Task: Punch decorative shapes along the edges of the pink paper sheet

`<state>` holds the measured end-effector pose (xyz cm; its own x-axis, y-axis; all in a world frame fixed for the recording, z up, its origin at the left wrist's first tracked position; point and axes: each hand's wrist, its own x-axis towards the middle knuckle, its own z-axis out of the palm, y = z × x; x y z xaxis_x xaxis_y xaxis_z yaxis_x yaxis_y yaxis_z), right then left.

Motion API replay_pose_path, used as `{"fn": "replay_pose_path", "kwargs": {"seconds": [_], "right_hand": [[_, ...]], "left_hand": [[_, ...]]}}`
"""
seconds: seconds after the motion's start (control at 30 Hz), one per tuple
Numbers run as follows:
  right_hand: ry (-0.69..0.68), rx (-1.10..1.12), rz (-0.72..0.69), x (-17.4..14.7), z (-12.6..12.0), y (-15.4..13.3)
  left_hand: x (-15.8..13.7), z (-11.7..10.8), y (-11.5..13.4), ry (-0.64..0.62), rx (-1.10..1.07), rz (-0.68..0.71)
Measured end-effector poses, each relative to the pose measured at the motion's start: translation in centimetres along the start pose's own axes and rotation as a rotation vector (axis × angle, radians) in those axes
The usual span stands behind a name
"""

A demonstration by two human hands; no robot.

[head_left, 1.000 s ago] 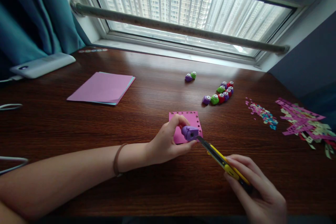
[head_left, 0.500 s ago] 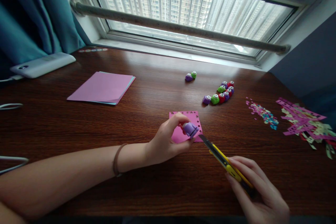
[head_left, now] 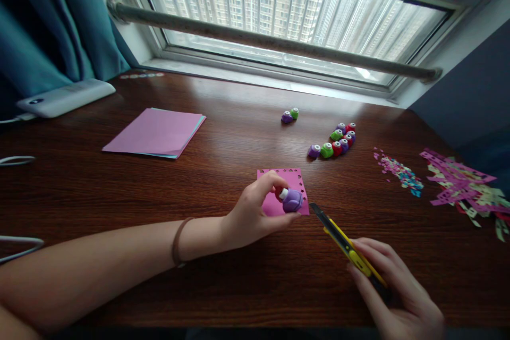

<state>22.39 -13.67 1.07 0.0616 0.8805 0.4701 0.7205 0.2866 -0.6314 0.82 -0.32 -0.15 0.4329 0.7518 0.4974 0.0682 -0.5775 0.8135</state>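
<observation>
My left hand [head_left: 255,204] holds a small purple craft punch [head_left: 292,200] between thumb and fingers, its white top turned to the left. Beneath this hand lies a pink paper square [head_left: 274,207], with small shapes punched along its far and right edges. In my right hand [head_left: 398,281] is a yellow and black utility knife [head_left: 350,255]. Its dark blade is out and points up and left toward the punch, with a gap between the two.
Farther back are a purple punch [head_left: 286,117] beside a green one [head_left: 294,112], and a curved group of punches [head_left: 337,147]. Pink and blue paper sheets [head_left: 155,133] are stacked at left, near a white device [head_left: 66,99]. Confetti [head_left: 398,171] and paper strips [head_left: 458,175] lie at right.
The purple punch has turned in my left hand, so its white top now shows at the left. The knife has drawn back slightly down and right, away from the punch.
</observation>
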Motion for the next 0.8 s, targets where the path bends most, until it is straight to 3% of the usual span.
{"fn": "replay_pose_path", "kwargs": {"seconds": [0.13,0.33,0.63,0.8], "right_hand": [[0.000,-0.001,0.002,-0.06,0.05,-0.13],[0.021,0.016,0.003,-0.21,0.03,-0.20],[0.009,-0.004,-0.003,-0.10,0.04,-0.20],[0.009,-0.015,-0.005,-0.02,0.11,-0.31]], "left_hand": [[-0.05,-0.01,0.00,-0.029,-0.052,-0.121],[0.06,0.25,0.09,-0.056,-0.437,-0.263],[0.05,0.12,0.20,-0.025,-0.439,-0.270],[0.87,0.13,0.46,-0.228,-0.928,-0.478]]}}
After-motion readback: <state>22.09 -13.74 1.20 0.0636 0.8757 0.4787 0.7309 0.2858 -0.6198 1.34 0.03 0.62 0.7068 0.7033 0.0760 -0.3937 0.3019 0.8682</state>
